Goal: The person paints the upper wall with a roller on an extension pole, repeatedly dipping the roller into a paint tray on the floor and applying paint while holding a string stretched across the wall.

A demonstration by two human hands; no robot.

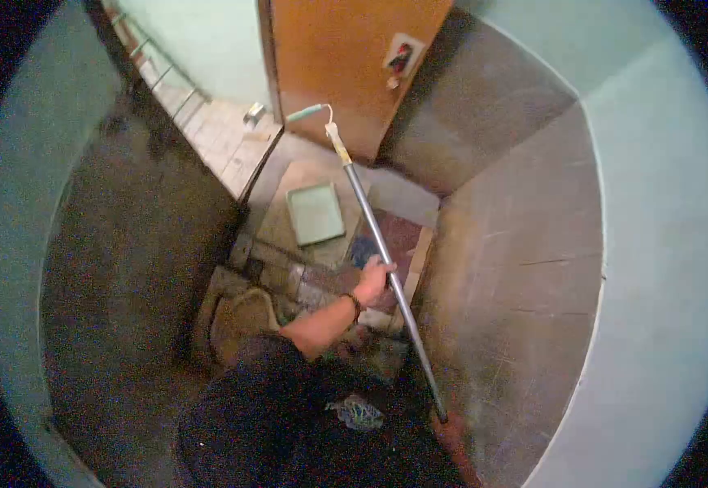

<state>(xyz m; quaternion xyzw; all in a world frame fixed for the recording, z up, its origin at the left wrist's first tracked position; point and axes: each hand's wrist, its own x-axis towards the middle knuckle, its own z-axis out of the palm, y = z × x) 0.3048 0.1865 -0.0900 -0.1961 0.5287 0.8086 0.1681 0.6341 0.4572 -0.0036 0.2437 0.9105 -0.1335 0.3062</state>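
Note:
A paint roller (pixel 305 112) on a long metal extension pole (pixel 376 228) runs from the door down to my body. Its pale green sleeve is up near the foot of the door, above the floor. My left hand (pixel 374 281), with a dark bracelet at the wrist, is closed around the middle of the pole. Near the pole's lower end, my right hand (pixel 449 435) is closed around it, dim and partly hidden in shadow. Left of the pole, a shallow paint tray (pixel 315 214), whitish-green inside, lies on the floor covering.
An orange-brown wooden door (pixel 346 73) with a handle plate (pixel 403 58) stands ahead. Brown-lined walls (pixel 525 244) close in on both sides, pale green above. An oval tan object (pixel 244 317) sits at lower left. Light floor tiles (pixel 228 138) show through the doorway.

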